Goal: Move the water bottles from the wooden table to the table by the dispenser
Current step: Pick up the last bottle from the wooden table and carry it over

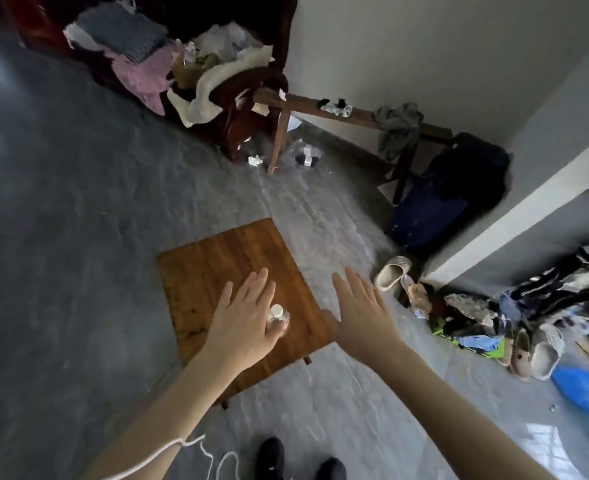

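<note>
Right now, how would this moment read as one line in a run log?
stage: reaching | left hand: open, above water bottle on wooden table | right hand: open, holds nothing | dispenser: not in view

Both arms reach forward, left hand (243, 315) and right hand (362, 311) flat, fingers straight.

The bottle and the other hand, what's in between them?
Only bare wooden table shows between the water bottle and the right hand, in the head view.

Grey floor (78, 202), pale wall (424, 46), dark chair (244, 98) heaped with clothes, narrow wooden bench (338, 110) alongside.
</note>
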Demonstrator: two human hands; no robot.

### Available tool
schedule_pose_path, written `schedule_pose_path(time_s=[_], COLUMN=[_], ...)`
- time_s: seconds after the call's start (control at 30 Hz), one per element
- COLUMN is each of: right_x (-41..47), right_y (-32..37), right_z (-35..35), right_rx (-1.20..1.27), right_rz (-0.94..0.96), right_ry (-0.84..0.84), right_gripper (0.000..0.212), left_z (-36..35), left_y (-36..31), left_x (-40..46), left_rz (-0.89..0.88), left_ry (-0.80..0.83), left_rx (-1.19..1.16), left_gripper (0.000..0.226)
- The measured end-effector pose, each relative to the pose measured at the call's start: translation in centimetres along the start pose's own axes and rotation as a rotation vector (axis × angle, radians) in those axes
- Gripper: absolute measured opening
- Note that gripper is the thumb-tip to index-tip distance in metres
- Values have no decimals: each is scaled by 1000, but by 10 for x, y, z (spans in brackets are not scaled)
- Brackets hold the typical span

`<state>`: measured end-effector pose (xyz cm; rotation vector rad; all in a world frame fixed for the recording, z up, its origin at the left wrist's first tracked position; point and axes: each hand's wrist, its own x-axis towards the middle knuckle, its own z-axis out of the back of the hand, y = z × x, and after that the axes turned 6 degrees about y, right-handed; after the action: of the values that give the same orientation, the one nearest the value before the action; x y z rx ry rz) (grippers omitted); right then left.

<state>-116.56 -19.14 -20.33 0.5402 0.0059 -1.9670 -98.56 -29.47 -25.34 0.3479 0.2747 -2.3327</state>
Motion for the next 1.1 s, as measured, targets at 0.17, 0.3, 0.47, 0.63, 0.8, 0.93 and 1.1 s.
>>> schedule_pose_path(time_s=[0.17,0.3,0.47,0.63,0.8,0.93,1.1], right_x=[28,55,98,135,165,184,211], right_y=[1,-10,-28,-46,-63,-79,-100], right_z=[-20,-31,-52,-86,-140,-191,-255], right_rx=[-18,0,3,39,-6,-1,-28], right_rz=[52,107,176,231,256,209,185], right_ry=[68,104,118,202,310,375,446], right_gripper=[68,66,62,56,59,59,65], left_z=[-21,-34,-57,-91,-135,-180,-241], left_y=[9,9,7,4,-2,-7,-11], left_x=[4,14,37,59,81,102,122], left_rz=[97,181,248,308,374,427,450], left_ry=[41,51,61,78,115,159,144], left_rx=[-39,-86,-107,-90,-168,-254,-344], left_gripper=[80,79,80,82,82,87,104])
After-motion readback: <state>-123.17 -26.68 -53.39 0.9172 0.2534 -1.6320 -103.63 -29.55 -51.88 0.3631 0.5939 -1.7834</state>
